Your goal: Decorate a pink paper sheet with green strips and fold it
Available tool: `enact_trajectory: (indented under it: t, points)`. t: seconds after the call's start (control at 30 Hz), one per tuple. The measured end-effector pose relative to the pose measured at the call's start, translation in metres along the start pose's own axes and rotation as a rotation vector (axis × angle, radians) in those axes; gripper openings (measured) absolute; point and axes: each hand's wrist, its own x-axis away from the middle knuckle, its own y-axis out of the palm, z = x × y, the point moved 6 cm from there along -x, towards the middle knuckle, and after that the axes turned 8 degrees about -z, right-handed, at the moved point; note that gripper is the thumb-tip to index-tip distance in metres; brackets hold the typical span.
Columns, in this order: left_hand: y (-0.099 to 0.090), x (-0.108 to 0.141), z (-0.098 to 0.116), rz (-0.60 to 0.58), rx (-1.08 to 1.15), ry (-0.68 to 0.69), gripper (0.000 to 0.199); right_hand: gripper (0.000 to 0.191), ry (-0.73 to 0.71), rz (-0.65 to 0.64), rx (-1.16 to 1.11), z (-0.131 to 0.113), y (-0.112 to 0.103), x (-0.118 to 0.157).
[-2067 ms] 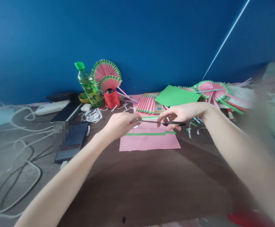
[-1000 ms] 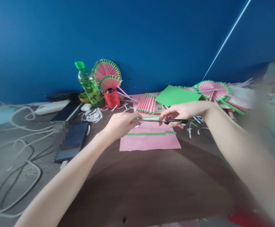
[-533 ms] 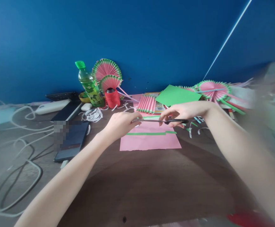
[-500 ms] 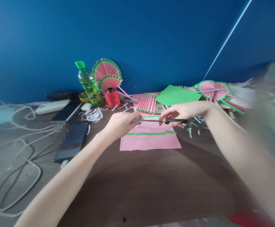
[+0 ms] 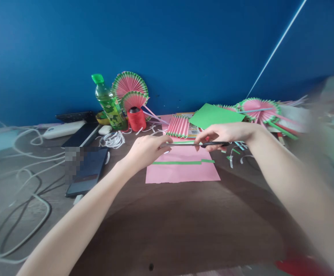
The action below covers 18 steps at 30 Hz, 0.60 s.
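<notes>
1. Head view: a pair of scissors (image 5: 208, 144), seen nearly edge-on, spans a pink sheet (image 5: 181, 174) on the table (image 5: 178, 222), as I follow from my remote post.
2. The left hand (image 5: 145, 151) is closed on the blade end, thumb and fingers pinching near the tips; the right hand (image 5: 222, 132) grips the black handle with curled fingers.
3. On the near side of the scissors, a long green strip (image 5: 178, 163) crosses the pink sheet, with a short green strip (image 5: 208, 161) at its right end. Whether the blades touch the paper, I cannot tell.
4. Chief hazard, in my judgement: the left fingers are right at the blades, so a slip or a sudden parting of the scissors could nick them.
5. Uneven pressure from the two sides could, I judge, skew the scissors and drag, crease or tear the pink sheet; I see nothing weighing down its near edge.
6. Pleated paper (image 5: 178, 126) and a green sheet (image 5: 209, 116) lie just beyond; a forward shove could flatten the folds.
7. Loose scraps (image 5: 231, 161) lie near the right hand, where a sweeping wrist could scatter them onto the work.
</notes>
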Motion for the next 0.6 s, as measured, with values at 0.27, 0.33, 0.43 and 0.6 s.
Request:
enact_trajectory:
  t: [0.27,0.33,0.43,0.6]
  points:
    - [-0.0012,0.0001,-0.0001,-0.016,0.142,-0.007,0.02,0.039,0.017,-0.013,-0.056,0.004,-0.0004,0.0018]
    - [-0.0018,0.0006,-0.0004,-0.015,0.2,-0.008,0.019,0.036,0.016,-0.024,-0.091,0.0037,0.001,0.0024]
    - [-0.003,0.0014,0.0002,0.001,0.285,0.002,0.018,0.032,0.011,-0.052,-0.13,0.0021,0.0038,0.0032]
    - [-0.0047,0.0018,0.0016,0.004,0.293,0.005,0.019,0.034,-0.007,-0.087,-0.127,0.0002,0.0058,0.0022]
